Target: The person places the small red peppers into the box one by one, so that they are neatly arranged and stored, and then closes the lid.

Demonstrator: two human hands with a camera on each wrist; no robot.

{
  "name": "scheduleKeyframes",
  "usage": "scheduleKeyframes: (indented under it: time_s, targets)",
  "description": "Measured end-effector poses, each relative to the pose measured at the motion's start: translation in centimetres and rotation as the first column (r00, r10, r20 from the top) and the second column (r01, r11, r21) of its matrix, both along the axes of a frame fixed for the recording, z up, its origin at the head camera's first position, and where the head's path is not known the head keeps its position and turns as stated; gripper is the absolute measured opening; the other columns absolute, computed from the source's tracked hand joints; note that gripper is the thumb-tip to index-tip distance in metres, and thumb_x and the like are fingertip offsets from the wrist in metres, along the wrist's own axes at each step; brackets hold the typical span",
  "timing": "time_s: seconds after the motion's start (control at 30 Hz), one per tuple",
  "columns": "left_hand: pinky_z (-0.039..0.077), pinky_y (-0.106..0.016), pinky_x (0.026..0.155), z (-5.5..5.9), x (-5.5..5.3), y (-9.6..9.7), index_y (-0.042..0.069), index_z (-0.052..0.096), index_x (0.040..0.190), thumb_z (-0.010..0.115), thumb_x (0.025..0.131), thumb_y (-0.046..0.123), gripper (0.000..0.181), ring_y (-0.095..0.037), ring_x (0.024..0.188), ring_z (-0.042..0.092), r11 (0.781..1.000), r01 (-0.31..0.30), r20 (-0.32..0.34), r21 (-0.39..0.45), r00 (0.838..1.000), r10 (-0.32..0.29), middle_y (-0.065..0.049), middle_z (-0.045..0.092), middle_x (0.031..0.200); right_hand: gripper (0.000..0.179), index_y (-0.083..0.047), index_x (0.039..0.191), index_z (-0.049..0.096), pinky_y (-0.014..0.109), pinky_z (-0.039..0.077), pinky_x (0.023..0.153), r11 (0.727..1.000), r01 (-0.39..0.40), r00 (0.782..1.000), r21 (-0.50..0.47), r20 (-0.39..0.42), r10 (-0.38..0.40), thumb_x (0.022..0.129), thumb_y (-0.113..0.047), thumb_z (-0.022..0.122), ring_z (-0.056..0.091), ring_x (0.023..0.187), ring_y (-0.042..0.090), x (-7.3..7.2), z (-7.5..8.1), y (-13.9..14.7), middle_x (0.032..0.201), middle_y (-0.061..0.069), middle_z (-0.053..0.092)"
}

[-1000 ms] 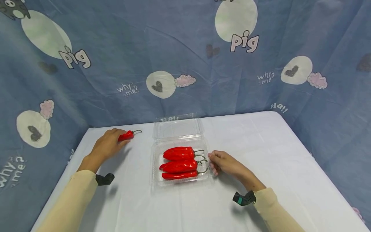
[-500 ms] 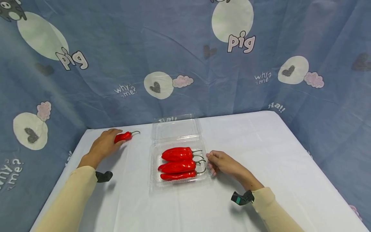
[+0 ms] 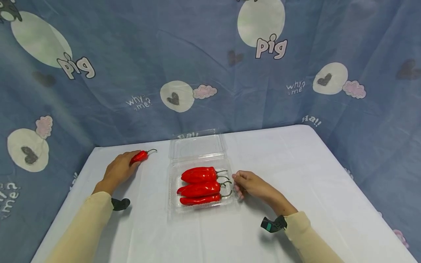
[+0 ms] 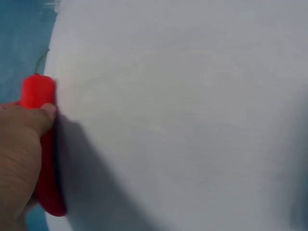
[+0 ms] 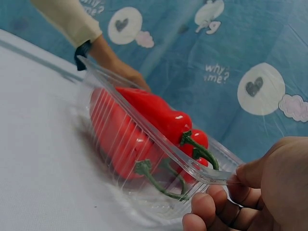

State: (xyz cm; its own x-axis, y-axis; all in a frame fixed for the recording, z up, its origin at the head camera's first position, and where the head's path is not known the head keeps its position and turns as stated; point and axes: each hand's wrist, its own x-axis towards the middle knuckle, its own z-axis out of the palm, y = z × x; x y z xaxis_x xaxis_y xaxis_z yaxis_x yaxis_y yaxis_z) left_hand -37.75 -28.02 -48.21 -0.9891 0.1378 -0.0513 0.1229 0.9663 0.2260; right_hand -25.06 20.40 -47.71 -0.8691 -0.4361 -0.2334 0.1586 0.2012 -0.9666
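My left hand is at the far left of the table, holding a red chili pepper whose green stem points right. In the left wrist view the thumb lies across this pepper, with the fingers behind it. Several more red peppers lie side by side in a clear plastic clamshell box, stems toward the right. The box's lid is folded back, away from me. At the right side of the box, my right hand pinches the rim between thumb and fingers.
A white cloth covers the table. Behind it hangs a blue printed curtain, which also closes off both sides. The open lid reaches close to the table's back edge.
The left hand has come slightly nearer and to the right relative to the table, and its pepper has tilted a little. The right hand keeps its hold on the box, which stays in place.
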Motion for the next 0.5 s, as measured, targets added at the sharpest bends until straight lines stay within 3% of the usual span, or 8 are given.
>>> scheduleKeyframes:
  time_s: [0.23, 0.5]
  targets:
    - [0.033, -0.070, 0.107, -0.55, 0.62, 0.17, 0.012, 0.036, 0.155, 0.067, 0.098, 0.020, 0.065, -0.048, 0.131, 0.040, 1.000, -0.002, -0.060, 0.004, 0.998, 0.002, -0.026, 0.046, 0.145, 0.031, -0.001, 0.089, 0.050, 0.026, 0.049, 0.056, 1.000, -0.001, 1.000, 0.002, -0.004, 0.001, 0.110, -0.023, 0.042, 0.055, 0.059, 0.014, -0.09, -0.02, -0.03, 0.076, 0.004, 0.054]
    - [0.034, -0.070, 0.107, -0.43, 0.90, 0.04, 0.013, 0.038, 0.155, 0.067, 0.098, 0.021, 0.065, -0.047, 0.132, 0.040, 1.000, -0.004, -0.049, -0.001, 0.999, 0.004, -0.025, 0.046, 0.145, 0.031, -0.001, 0.089, 0.050, 0.026, 0.049, 0.056, 1.000, -0.007, 1.000, 0.010, -0.013, 0.007, 0.110, -0.022, 0.041, 0.055, 0.059, 0.014, -0.18, -0.08, -0.01, 0.076, 0.004, 0.054]
